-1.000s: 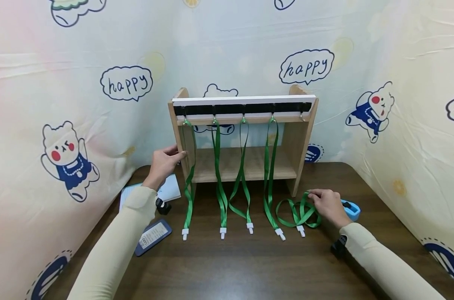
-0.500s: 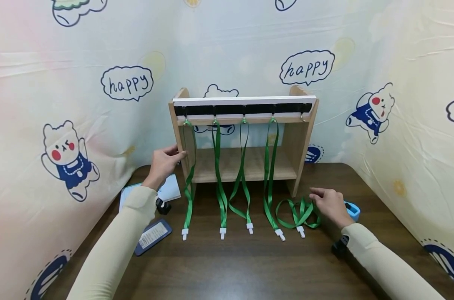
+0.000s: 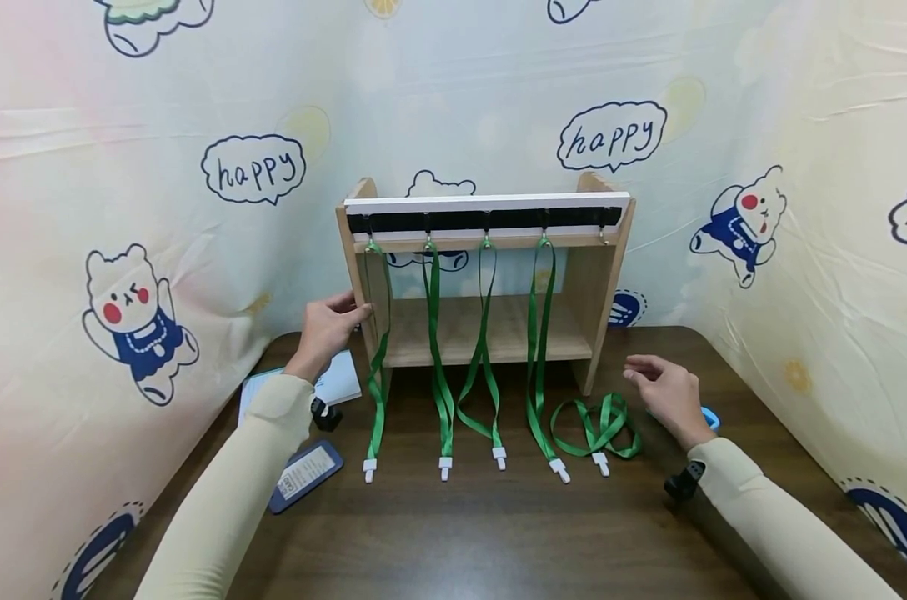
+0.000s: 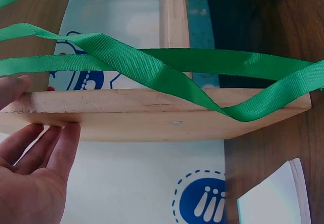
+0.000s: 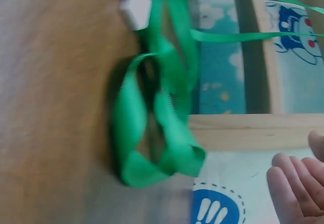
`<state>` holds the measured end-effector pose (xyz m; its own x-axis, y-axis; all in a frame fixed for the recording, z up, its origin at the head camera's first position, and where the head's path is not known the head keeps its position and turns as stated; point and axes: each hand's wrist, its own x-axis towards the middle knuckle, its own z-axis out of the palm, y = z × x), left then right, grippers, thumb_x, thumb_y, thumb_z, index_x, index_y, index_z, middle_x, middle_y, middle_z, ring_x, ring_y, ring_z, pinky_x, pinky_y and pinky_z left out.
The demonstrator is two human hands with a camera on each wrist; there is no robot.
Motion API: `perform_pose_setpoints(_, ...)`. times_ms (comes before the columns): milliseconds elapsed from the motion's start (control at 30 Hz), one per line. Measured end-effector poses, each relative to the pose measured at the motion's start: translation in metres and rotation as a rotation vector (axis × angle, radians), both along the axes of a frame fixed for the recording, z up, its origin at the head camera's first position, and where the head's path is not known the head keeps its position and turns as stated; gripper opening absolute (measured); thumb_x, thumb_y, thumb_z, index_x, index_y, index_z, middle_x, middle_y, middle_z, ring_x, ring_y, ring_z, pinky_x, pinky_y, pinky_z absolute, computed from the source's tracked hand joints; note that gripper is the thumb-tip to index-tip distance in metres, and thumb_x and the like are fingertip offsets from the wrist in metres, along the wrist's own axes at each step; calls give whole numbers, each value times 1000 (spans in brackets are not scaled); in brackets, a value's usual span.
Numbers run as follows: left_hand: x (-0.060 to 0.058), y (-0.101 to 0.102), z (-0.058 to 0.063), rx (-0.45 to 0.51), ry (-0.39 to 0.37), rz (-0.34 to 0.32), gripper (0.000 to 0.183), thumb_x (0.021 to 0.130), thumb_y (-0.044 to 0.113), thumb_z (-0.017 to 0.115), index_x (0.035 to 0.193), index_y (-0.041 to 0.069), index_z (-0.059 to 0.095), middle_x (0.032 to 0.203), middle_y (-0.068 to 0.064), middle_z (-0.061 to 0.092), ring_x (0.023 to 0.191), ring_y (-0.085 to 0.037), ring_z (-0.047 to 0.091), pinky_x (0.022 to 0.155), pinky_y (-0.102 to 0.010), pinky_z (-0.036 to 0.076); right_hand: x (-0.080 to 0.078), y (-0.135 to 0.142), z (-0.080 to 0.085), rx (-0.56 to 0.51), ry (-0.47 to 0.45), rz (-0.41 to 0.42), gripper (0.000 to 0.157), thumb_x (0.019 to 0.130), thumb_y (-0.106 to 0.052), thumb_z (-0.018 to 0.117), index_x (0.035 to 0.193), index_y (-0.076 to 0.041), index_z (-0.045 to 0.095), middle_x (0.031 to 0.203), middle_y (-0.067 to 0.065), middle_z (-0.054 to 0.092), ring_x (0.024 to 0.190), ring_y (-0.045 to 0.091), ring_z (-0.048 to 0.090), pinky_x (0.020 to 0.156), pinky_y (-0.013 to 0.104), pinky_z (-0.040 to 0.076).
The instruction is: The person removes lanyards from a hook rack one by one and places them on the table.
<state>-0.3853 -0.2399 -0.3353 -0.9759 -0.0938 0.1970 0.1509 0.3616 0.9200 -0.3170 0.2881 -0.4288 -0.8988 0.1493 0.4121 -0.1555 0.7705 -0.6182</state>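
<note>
My left hand [image 3: 326, 333] grips the left side panel [image 4: 131, 125] of a wooden rack [image 3: 584, 292], thumb on one face and fingers on the other in the left wrist view. Several green lanyards [image 3: 438, 358] with white clips hang from hooks on the rack's black strip [image 3: 513, 218]. The rightmost hook [image 3: 603, 237] is bare. Another green lanyard [image 5: 129, 128] lies looped on the table below it, its white clip [image 3: 600, 463] towards me. Up and to the right of this lanyard, my right hand [image 3: 669, 398] holds nothing, its fingers loosely bent.
A blue object [image 3: 712, 417] lies partly hidden behind my right hand. Left of the rack are a white notepad [image 3: 341, 377] and a dark blue badge holder [image 3: 306, 473] on the brown table [image 3: 453, 533]. A printed cloth [image 3: 453, 100] hangs behind and at both sides.
My right hand has let go of the looped lanyard and moved up and to the right, away from it. The lanyard's raised end has dropped. My left hand stays on the rack.
</note>
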Motion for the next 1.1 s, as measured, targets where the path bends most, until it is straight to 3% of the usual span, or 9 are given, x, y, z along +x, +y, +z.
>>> perform_pose_setpoints(133,0,1,-1,-6,-2,2,61,93,38,73,145,13,56,143,-14,62,129,-30,58,112,-49,48,4,2,13,-90,37,-1,37,97,-44,66,120,-16,73,109,7,79,85,-6,67,71,12,47)
perform_pose_setpoints(233,0,1,-1,-9,-5,6,61,93,39,74,146,14,56,143,-14,61,129,-30,58,112,-49,48,6,3,24,-163,31,9,44,95,-51,65,121,-16,72,113,9,77,83,-16,61,72,10,47)
perform_pose_setpoints(400,0,0,0,-12,-14,3,63,92,39,74,146,14,55,144,-14,61,130,-30,58,112,-49,48,8,1,43,-225,24,39,51,93,-55,65,126,-15,69,122,9,74,89,-14,61,77,6,48)
perform_pose_setpoints(533,0,-1,0,-13,-7,3,63,92,39,74,147,13,55,144,-14,61,130,-30,58,112,-49,48,7,-1,59,-264,53,99,52,94,-49,67,130,-11,67,124,9,73,94,-13,61,81,3,48)
perform_pose_setpoints(833,1,-1,0,-11,-1,2,63,92,38,75,146,13,56,144,-14,61,129,-30,59,111,-49,48,6,-4,88,-411,173,300,45,99,-24,67,134,3,59,114,-14,72,100,-6,68,87,4,50)
perform_pose_setpoints(1000,0,-1,0,-12,2,-3,63,92,38,75,146,13,56,144,-14,61,130,-30,59,110,-49,49,7,-10,103,-402,206,326,40,99,-23,66,134,-3,61,113,-18,70,101,-5,68,89,4,49)
perform_pose_setpoints(1100,0,-1,1,-13,1,-2,63,92,39,75,146,13,56,144,-14,61,130,-30,59,110,-49,49,7,-14,114,-408,232,335,37,100,-23,65,132,-5,62,114,-13,71,101,-5,68,90,5,50)
